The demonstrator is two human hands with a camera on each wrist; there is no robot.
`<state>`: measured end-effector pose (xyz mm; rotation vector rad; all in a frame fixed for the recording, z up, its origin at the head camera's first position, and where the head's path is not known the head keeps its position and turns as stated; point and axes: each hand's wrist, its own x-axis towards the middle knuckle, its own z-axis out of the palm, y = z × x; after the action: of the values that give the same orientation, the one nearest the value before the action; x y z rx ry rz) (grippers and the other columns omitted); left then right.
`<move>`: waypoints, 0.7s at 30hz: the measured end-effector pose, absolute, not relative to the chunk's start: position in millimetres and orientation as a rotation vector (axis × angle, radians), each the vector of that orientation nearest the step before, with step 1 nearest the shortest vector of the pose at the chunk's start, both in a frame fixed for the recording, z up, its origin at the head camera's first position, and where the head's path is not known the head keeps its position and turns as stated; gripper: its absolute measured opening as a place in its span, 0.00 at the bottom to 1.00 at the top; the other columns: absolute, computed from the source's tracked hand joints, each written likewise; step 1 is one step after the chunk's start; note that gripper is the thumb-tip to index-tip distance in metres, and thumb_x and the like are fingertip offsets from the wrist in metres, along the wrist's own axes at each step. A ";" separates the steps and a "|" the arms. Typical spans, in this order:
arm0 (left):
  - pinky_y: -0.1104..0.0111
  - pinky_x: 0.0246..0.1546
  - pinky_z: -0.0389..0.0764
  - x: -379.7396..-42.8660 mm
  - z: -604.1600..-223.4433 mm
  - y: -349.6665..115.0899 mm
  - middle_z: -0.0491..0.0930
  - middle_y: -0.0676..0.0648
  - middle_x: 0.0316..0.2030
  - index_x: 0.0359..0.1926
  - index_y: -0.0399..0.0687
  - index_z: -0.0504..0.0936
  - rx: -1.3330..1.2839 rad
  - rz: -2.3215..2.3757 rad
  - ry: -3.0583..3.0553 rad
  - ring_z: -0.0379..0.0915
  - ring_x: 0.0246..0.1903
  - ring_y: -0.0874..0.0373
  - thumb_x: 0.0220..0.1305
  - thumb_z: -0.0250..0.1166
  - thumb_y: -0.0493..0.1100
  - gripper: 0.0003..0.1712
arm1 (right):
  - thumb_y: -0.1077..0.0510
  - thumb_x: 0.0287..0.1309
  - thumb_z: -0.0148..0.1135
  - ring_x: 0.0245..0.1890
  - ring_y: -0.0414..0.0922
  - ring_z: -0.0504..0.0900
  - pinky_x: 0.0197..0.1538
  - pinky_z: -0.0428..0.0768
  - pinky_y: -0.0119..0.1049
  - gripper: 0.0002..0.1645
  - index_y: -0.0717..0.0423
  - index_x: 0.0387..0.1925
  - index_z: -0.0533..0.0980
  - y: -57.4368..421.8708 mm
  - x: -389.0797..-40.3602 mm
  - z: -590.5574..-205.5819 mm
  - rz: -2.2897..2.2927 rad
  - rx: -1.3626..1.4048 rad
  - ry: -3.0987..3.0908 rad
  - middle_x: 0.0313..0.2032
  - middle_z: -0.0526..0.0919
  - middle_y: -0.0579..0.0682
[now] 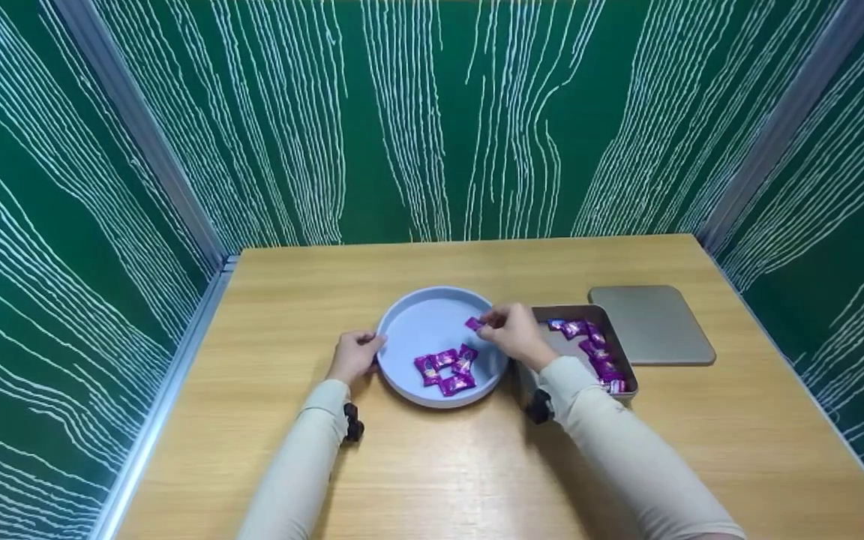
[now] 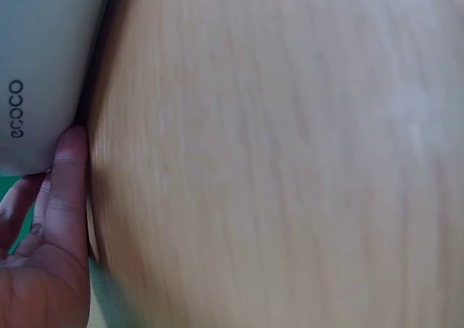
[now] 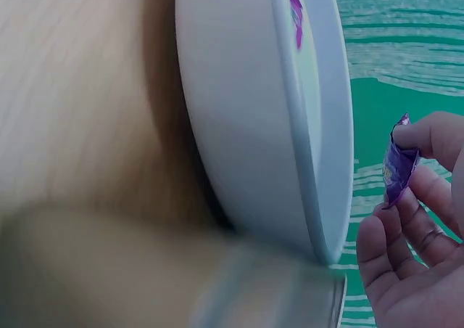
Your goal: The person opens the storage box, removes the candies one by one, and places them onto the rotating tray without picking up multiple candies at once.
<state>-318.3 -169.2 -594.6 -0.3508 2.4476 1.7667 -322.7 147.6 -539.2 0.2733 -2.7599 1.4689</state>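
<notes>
A round light-blue plate with a raised rim holds several purple-wrapped candies. At its left side, my left hand holds the rim; in the left wrist view the fingers lie against the outer wall. Over the plate's right part, my right hand pinches one purple-wrapped candy between thumb and fingers, above the rim. Right of the plate stands a rectangular metal tin with several more candies along its far and right sides. My right hand and sleeve hide part of the tin.
A flat grey metal lid lies on the wooden table behind and right of the tin. Green walls with white streaks enclose the table's back and sides. Metal posts stand at the back corners.
</notes>
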 end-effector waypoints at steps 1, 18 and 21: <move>0.70 0.31 0.88 -318.8 -594.8 -169.2 0.87 0.39 0.46 0.56 0.33 0.87 -0.348 1.767 2.449 0.82 0.34 0.58 0.77 0.69 0.44 0.18 | 0.68 0.57 0.73 0.34 0.44 0.81 0.39 0.81 0.31 0.10 0.67 0.42 0.88 143.7 -322.2 -540.2 1.460 0.271 -2.766 0.33 0.88 0.57; 0.73 0.26 0.85 -318.9 -596.2 -169.0 0.86 0.44 0.38 0.52 0.34 0.88 -0.327 1.797 2.445 0.80 0.29 0.60 0.77 0.69 0.44 0.15 | 0.68 0.61 0.68 0.40 0.52 0.87 0.52 0.89 0.49 0.09 0.66 0.42 0.88 99.7 -320.0 -560.4 1.311 0.218 -2.826 0.39 0.91 0.59; 0.74 0.22 0.82 -317.5 -594.9 -168.5 0.83 0.47 0.34 0.49 0.33 0.88 -0.322 1.836 2.427 0.78 0.26 0.61 0.76 0.68 0.43 0.14 | 0.68 0.61 0.69 0.42 0.54 0.88 0.55 0.89 0.50 0.08 0.66 0.42 0.88 97.0 -320.3 -562.8 1.267 0.217 -2.841 0.38 0.91 0.59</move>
<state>-317.5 -168.5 -594.9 -0.3217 2.4272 1.8359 -320.3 97.0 -562.8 0.2174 -2.8414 1.2670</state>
